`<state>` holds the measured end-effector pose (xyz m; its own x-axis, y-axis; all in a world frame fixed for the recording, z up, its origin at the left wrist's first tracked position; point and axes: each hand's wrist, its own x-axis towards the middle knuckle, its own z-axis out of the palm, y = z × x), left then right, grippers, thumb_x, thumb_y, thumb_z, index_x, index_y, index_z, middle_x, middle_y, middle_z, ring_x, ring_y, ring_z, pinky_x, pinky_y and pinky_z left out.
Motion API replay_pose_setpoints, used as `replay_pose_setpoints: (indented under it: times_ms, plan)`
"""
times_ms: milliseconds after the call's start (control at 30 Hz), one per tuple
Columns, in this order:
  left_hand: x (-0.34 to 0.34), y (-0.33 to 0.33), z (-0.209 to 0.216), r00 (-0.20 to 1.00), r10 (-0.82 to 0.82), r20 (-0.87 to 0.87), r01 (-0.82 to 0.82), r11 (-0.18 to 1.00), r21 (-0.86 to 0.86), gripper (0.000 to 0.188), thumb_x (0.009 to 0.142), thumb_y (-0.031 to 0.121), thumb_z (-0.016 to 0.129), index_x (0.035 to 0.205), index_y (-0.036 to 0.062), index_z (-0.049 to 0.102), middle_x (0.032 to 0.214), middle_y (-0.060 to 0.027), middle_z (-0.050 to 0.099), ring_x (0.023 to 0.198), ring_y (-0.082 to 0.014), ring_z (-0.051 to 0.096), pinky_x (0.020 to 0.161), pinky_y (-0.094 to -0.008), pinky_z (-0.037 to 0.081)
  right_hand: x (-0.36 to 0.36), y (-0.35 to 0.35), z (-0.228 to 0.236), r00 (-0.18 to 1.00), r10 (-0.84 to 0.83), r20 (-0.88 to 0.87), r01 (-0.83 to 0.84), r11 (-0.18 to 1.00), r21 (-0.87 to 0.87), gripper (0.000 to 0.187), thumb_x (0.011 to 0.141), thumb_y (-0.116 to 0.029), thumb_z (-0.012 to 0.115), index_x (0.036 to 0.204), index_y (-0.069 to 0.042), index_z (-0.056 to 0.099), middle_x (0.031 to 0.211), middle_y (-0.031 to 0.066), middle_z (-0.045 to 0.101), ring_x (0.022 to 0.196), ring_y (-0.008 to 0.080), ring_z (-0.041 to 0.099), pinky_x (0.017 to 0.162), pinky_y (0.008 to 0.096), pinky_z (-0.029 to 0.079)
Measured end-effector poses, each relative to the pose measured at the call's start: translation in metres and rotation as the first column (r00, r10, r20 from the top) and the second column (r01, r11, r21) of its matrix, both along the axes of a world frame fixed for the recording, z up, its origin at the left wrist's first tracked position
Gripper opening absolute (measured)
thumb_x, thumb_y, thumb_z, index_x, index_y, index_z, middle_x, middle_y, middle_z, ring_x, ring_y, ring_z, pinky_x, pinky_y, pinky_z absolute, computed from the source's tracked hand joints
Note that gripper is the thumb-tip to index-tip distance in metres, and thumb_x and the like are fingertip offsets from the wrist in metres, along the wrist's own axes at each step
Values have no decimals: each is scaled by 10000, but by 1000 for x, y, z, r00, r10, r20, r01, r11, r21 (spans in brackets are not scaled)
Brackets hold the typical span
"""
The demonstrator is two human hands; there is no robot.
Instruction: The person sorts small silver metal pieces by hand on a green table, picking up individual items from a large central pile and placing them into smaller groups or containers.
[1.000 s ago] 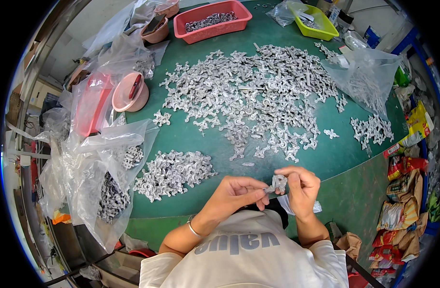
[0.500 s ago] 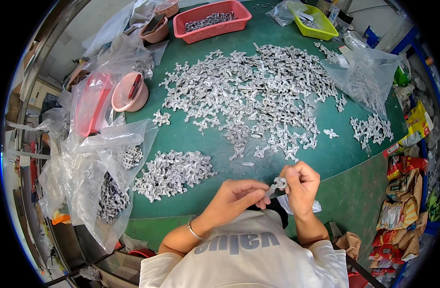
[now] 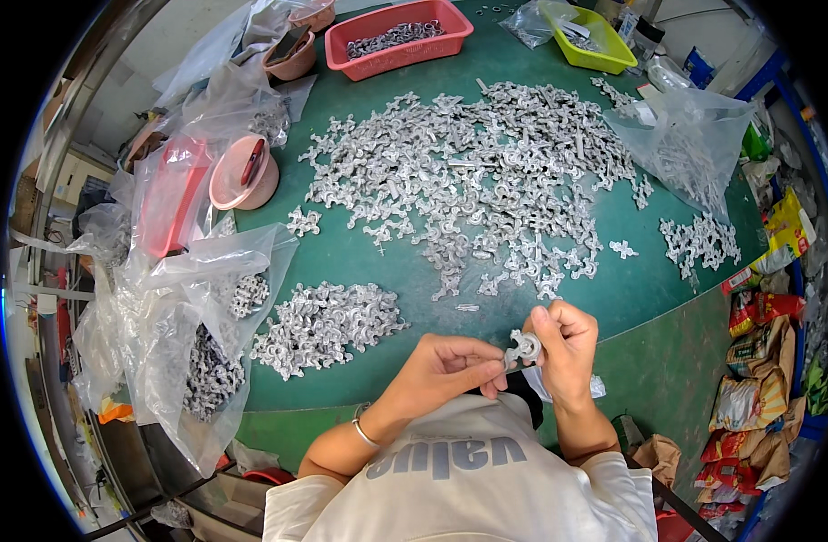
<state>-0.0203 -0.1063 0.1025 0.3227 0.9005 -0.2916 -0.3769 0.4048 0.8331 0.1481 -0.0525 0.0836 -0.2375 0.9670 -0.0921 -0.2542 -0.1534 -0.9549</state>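
My left hand (image 3: pixel 443 372) and my right hand (image 3: pixel 566 348) meet close to my body at the table's near edge. Between them is a small silvery metal casting (image 3: pixel 524 345) with a curved, hook-like shape. The left thumb and fingers pinch its left end; the right thumb and fingers grip its right side. Part of it is hidden by the fingers. Beyond my hands spreads a large heap of similar grey castings (image 3: pixel 486 181). A smaller pile (image 3: pixel 328 327) lies left of my left hand. A short pale metal piece (image 3: pixel 467 308) rests on the green tabletop (image 3: pixel 613 303) just ahead.
At the back are a red tray (image 3: pixel 400 65) of small parts and a yellow-green basket (image 3: pixel 604 59). Leftward stand a pink bowl (image 3: pixel 256 191) and plastic bags (image 3: pixel 224 316) of castings. Rightward are a clear bag (image 3: pixel 689 135), another small pile (image 3: pixel 700 242) and a blue rack with packets (image 3: pixel 748 402).
The casting has turned a little between my fingers and shows more of its curved side. My right hand has shifted slightly left; the piles look the same.
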Motion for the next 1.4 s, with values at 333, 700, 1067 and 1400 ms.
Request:
replay_pose_setpoints:
  times_ms: [333,700,1067,1400]
  plan:
    - [8,2,9,995,-100,-7,101,995,26,129,819,19,628,924,-56,616,797,-89,632,701,-107,598,641,-220,481,2,1,2,998,38,-53,-35,998,54,309,880,-96,570,590,-42,476,552,-15,526,488,5,407,427,192,291]
    - [20,5,16,990,-119,-75,130,975,181,114,750,-43,667,861,-55,643,768,-84,635,681,-111,589,612,-233,462,6,0,12,983,89,-159,-63,985,161,334,889,-102,527,579,-38,420,502,37,467,443,88,375,404,247,277]
    - [21,8,17,975,-155,-159,190,952,238,116,718,-52,688,832,-45,662,787,-101,657,694,-123,595,617,-250,466,9,2,15,964,130,-231,-68,963,259,335,886,-115,524,582,-28,413,494,54,454,431,118,373,396,263,276]
    - [42,13,27,985,-146,89,128,975,183,134,815,22,635,928,-48,620,807,-59,623,693,-91,579,638,-222,473,31,-10,24,957,72,-280,47,918,395,308,892,-238,547,891,70,523,719,126,565,642,175,511,577,297,403]
